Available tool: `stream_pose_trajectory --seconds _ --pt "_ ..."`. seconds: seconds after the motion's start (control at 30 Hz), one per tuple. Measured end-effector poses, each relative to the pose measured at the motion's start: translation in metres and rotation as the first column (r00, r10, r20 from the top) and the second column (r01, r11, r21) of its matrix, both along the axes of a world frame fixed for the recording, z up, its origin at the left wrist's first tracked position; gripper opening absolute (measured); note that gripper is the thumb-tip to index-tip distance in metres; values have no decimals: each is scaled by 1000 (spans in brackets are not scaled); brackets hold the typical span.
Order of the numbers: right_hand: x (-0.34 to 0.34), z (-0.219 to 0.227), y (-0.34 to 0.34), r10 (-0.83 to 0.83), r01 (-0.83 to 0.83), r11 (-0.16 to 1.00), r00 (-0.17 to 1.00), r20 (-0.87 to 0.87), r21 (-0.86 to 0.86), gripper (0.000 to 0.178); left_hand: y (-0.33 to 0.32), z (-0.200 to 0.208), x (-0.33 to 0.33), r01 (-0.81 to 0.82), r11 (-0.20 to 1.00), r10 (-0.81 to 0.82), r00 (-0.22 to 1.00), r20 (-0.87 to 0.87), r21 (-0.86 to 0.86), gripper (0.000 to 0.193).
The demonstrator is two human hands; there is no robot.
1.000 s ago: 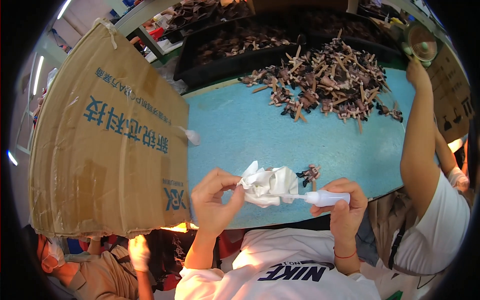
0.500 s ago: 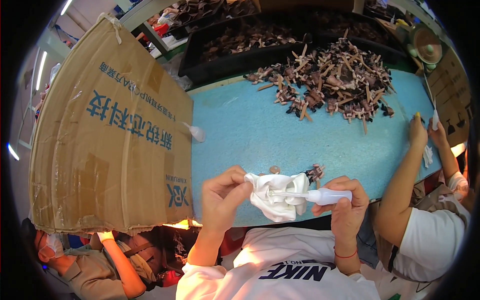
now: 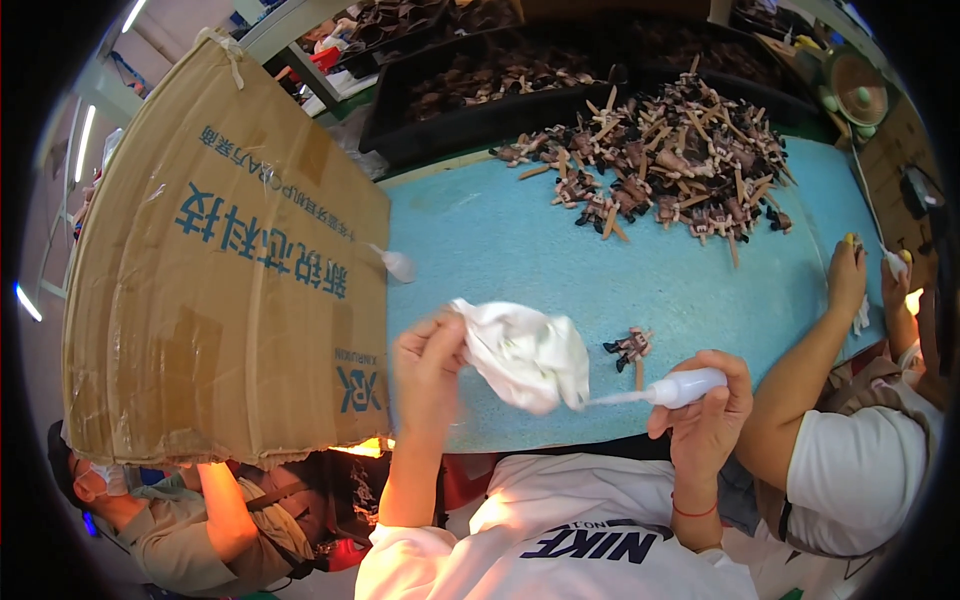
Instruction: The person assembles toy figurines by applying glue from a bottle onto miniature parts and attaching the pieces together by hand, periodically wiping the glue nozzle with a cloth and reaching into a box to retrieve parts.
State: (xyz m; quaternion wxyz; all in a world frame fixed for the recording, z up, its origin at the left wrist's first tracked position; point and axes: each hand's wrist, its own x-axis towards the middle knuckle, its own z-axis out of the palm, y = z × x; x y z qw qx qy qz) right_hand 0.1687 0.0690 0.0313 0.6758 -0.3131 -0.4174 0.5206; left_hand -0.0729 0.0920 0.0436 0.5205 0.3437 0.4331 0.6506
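My left hand (image 3: 428,368) pinches one corner of a crumpled white cloth (image 3: 525,352), which hangs above the blue tabletop. In my right hand (image 3: 708,415) is a translucent white squeeze bottle (image 3: 690,386) with a long thin nozzle. The nozzle points left, and its tip is at the cloth's lower right edge; whether they touch I cannot tell. Just beyond the bottle lies a single small brown and pink doll-like figure (image 3: 630,346) with a wooden stick by it.
Similar figures with sticks form a large pile (image 3: 670,165) at the table's far side, before black bins (image 3: 480,95). A tall cardboard box (image 3: 230,270) borders the left, with a second bottle (image 3: 399,266) beside it. A co-worker's arm (image 3: 800,390) is close on my right.
The cloth has shifted left and away from me, and its shape has changed. The nozzle, earlier over the cloth's middle, is now at its edge. My right hand moved slightly right.
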Motion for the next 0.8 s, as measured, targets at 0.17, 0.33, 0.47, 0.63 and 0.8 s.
stream_pose_trajectory --seconds 0.17,0.33,0.47,0.63,0.8 --pt "1 0 4 16 -16 999 1000 2 -50 32 23 -12 -28 -308 895 446 664 -601 323 11" --pt "4 0 4 52 -50 993 999 13 -107 29 32 -29 -32 -221 906 386 88 -918 360 22" --pt "8 2 2 76 -84 983 996 -51 -165 28 24 -19 -29 -282 865 367 -207 -907 414 21" --pt "13 0 1 100 -105 976 994 -36 -192 28 8 1 -19 -277 882 394 -9 -919 381 10" --pt "17 -4 -1 67 -84 980 993 -95 -182 28 -11 3 22 -151 931 361 242 -901 332 3"
